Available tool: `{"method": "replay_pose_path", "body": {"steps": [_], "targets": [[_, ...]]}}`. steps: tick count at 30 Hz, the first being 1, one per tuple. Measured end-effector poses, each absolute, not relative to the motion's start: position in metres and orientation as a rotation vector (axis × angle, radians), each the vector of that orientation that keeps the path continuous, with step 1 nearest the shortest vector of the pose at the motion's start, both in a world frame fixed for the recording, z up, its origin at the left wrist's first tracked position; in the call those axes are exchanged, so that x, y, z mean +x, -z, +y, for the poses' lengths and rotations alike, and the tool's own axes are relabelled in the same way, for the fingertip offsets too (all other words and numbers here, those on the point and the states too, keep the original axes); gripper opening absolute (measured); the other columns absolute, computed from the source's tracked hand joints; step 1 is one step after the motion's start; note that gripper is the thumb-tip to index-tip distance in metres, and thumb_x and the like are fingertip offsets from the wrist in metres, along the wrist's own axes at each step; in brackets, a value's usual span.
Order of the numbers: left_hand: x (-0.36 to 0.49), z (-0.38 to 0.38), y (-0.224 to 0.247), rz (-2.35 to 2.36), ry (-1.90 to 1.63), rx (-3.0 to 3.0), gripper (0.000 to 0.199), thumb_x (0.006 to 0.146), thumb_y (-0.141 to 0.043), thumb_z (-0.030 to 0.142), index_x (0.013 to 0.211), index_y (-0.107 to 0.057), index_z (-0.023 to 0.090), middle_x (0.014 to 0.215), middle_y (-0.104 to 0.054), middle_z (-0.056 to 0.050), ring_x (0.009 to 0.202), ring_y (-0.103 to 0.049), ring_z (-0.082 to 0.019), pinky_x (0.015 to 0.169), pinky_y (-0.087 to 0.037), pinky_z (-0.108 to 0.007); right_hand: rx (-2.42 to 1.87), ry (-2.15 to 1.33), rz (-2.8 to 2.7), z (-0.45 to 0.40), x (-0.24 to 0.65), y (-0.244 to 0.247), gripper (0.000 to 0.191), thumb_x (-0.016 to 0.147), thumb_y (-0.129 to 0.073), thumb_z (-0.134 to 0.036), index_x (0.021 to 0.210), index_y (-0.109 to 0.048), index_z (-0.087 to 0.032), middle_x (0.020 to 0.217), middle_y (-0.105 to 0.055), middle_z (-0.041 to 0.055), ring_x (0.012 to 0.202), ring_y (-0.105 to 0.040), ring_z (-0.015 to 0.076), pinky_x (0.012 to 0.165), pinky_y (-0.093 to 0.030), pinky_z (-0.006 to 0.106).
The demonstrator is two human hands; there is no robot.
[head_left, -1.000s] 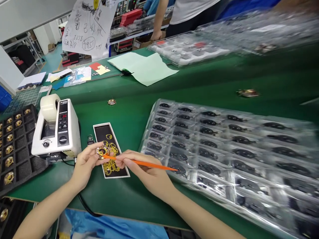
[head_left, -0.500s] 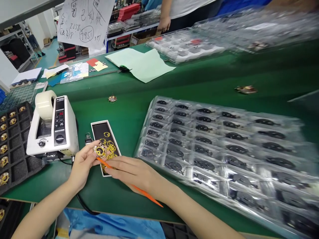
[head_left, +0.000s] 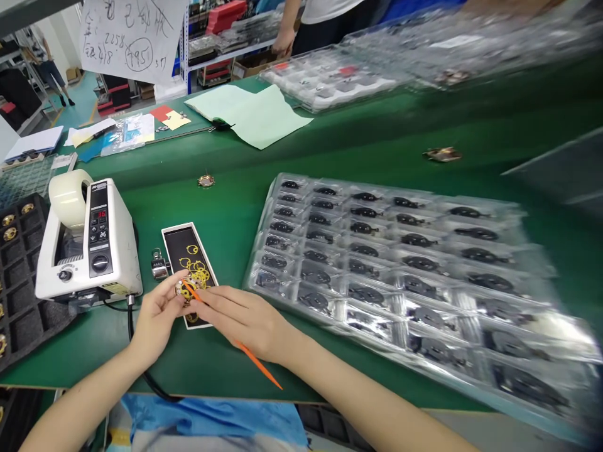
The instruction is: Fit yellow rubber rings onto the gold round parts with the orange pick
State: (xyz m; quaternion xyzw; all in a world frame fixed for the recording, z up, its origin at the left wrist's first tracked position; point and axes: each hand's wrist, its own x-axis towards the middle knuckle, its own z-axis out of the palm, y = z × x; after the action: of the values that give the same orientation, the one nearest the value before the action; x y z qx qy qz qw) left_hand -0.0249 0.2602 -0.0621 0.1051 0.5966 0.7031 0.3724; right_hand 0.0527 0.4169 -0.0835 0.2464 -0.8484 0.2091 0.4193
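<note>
My left hand point(head_left: 157, 320) pinches a round gold-rimmed watch case point(head_left: 180, 289) between thumb and fingers. Yellow shows inside the case, partly covered by fingers. Orange tweezers point(head_left: 259, 364) lie slantwise in my right hand point(head_left: 254, 323), their front end over the watch case and their tail pointing back toward the table edge. Just beneath both hands is a white-rimmed box point(head_left: 178, 243) with a black floor, holding several thin yellow rings point(head_left: 201, 271). A chrome tally counter point(head_left: 159, 266) stands against the box's left side.
To the left are a white tape dispenser point(head_left: 115, 238) and a black foam tray point(head_left: 23, 323) with gold parts. Stacked clear plastic trays point(head_left: 254, 254) of black parts fill the right. Behind lie a loose round part point(head_left: 206, 181) and green paper point(head_left: 268, 119). People stand farther back.
The tweezers' front end has moved from the case's lower edge up over its face. My right hand has drawn closer to the left. The whole view has shifted a little.
</note>
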Motion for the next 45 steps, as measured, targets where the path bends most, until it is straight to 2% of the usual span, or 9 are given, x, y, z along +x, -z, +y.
{"method": "replay_pose_path", "body": {"steps": [4,7,11,19,24,29,33,38,45], "targets": [[-0.027,0.261,0.057,1.500,-1.819,0.209,0.042,0.071,-0.076,0.029,0.111,-0.069,0.020,0.104,-0.074,-0.006,0.095,-0.069,-0.021,0.082,-0.059,-0.033,0.567,-0.654,-2.127,0.419,0.057,0.078,0.018,0.094,-0.046,-0.010,0.103,-0.062,-0.013,0.086,-0.072,0.0119,0.078,-0.066,0.0176,0.067,-0.059,0.031],[-0.028,0.262,0.055,1.511,-1.812,0.220,0.038,0.068,-0.078,0.025,0.104,-0.069,0.017,0.084,-0.075,-0.003,0.075,-0.072,-0.017,0.066,-0.059,-0.025,0.328,-0.982,-2.059,0.422,0.062,0.073,0.019,0.094,-0.046,-0.011,0.102,-0.063,-0.017,0.087,-0.069,0.0093,0.077,-0.064,0.0156,0.064,-0.055,0.028],[-0.028,0.264,0.053,1.555,-1.784,0.284,0.027,0.065,-0.079,0.022,0.088,-0.066,0.016,0.067,-0.070,0.000,0.058,-0.070,-0.015,0.046,-0.050,-0.018,0.101,-1.205,-1.933,0.426,0.064,0.071,0.023,0.093,-0.046,-0.010,0.097,-0.065,-0.022,0.079,-0.066,0.0039,0.073,-0.062,0.0150,0.062,-0.052,0.027],[-0.026,0.263,0.052,1.677,-1.737,0.384,0.016,0.067,-0.072,0.019,0.074,-0.057,0.015,0.063,-0.065,0.001,0.045,-0.063,-0.010,0.035,-0.034,-0.013,0.126,-1.069,-1.989,0.424,0.065,0.072,0.025,0.095,-0.040,-0.016,0.098,-0.064,-0.020,0.084,-0.064,0.0064,0.077,-0.061,0.0176,0.064,-0.049,0.030],[-0.024,0.266,0.057,1.671,-1.825,0.400,0.017,0.069,-0.071,0.019,0.083,-0.062,0.016,0.065,-0.065,0.002,0.050,-0.062,-0.010,0.043,-0.047,-0.017,0.202,-0.772,-2.099,0.407,0.063,0.073,0.027,0.097,-0.035,-0.016,0.088,-0.060,-0.017,0.071,-0.061,0.0057,0.063,-0.057,0.0152,0.056,-0.047,0.026],[-0.017,0.270,0.062,1.704,-1.858,0.432,0.031,0.064,-0.069,0.007,0.092,-0.065,0.018,0.077,-0.069,0.002,0.065,-0.065,-0.008,0.062,-0.054,-0.017,0.118,-0.594,-2.210,0.392,0.058,0.082,0.015,0.093,-0.047,-0.011,0.087,-0.060,-0.015,0.064,-0.063,0.0031,0.052,-0.055,0.0123,0.049,-0.042,0.023],[-0.010,0.267,0.066,1.781,-1.844,0.534,0.040,0.066,-0.062,0.003,0.101,-0.065,0.020,0.095,-0.072,-0.001,0.083,-0.068,-0.011,0.073,-0.055,-0.018,0.042,-0.619,-2.218,0.392,0.057,0.087,0.010,0.091,-0.053,-0.012,0.084,-0.059,-0.016,0.069,-0.067,0.0041,0.057,-0.061,0.0134,0.052,-0.045,0.024],[-0.004,0.263,0.073,1.924,-1.804,0.674,0.048,0.072,-0.051,0.002,0.114,-0.061,0.021,0.104,-0.073,-0.003,0.087,-0.071,-0.013,0.078,-0.058,-0.022,-0.016,-0.662,-2.210,0.391,0.057,0.087,0.009,0.091,-0.053,-0.013,0.088,-0.060,-0.017,0.071,-0.068,0.0042,0.061,-0.064,0.0137,0.056,-0.049,0.023],[0.001,0.260,0.076,2.037,-1.692,0.893,0.046,0.081,-0.051,0.006,0.123,-0.058,0.022,0.124,-0.067,-0.007,0.104,-0.069,-0.020,0.090,-0.057,-0.031,-0.095,-0.940,-2.231,0.393,0.059,0.083,0.013,0.086,-0.051,-0.010,0.083,-0.061,-0.019,0.068,-0.065,0.0009,0.054,-0.058,0.0112,0.048,-0.044,0.021]]}}
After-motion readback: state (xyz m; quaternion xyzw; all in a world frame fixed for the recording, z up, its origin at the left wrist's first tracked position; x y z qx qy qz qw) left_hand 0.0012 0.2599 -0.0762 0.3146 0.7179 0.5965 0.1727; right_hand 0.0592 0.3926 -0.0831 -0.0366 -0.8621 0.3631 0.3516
